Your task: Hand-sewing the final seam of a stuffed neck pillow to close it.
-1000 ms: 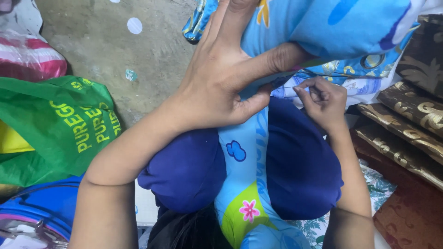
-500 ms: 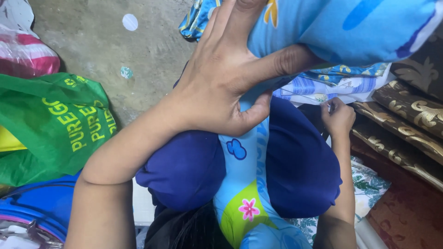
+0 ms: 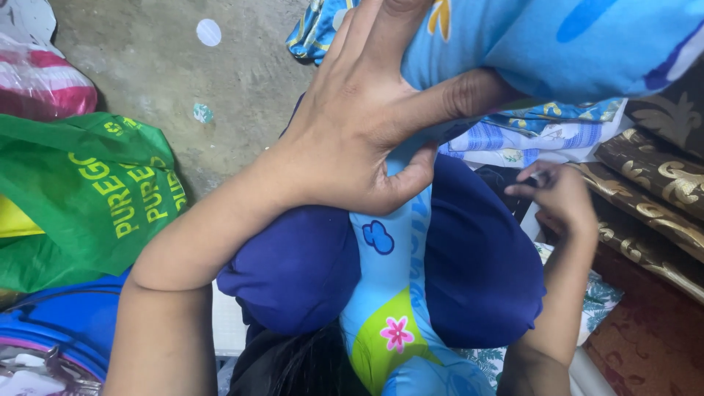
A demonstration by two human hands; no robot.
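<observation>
On a bare concrete floor [image 3: 147, 66], the left hand [image 3: 367, 125] presses open-fingered, thumb tucked under, on a blue pillow [image 3: 557, 44] over the knees, while the right hand [image 3: 561, 198] pinches something unclear beside brown patterned cushions [image 3: 660, 176], green bag [image 3: 81, 191] lying left

I see a green plastic bag [image 3: 81, 198] at left on the concrete floor [image 3: 220, 81], a pink-and-white striped bag [image 3: 44, 92] above it, brown gold-patterned cushions [image 3: 660, 183] stacked at right, a blue plastic tub [image 3: 66, 330] at bottom left
</observation>
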